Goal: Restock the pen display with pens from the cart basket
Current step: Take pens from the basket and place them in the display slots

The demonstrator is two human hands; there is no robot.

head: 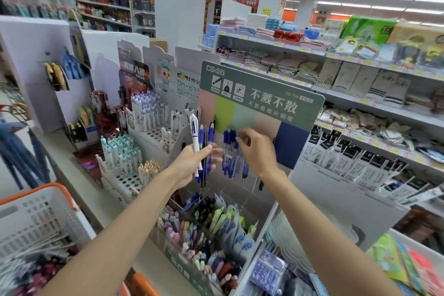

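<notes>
restocking under way, a spill possible
the cart basket [36,211] sits low, far left of our fingers [212,151]. our left hand [192,163] curls round a bundle of pens [195,137]; tilted, some could slip onto the surface [91,194] below. just right of it our right hand [257,149] pinches a blue pen [236,143] among those in the pen display [264,101]; a nudge may topple its neighbours. shelves [360,103] of towels [288,62] and socks [394,94] run further right.

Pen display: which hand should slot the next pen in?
Right. The right hand is at the display, fingers pinching at the blue pens standing there. The left hand is full, gripping a bunch of spare pens beside it.
</notes>
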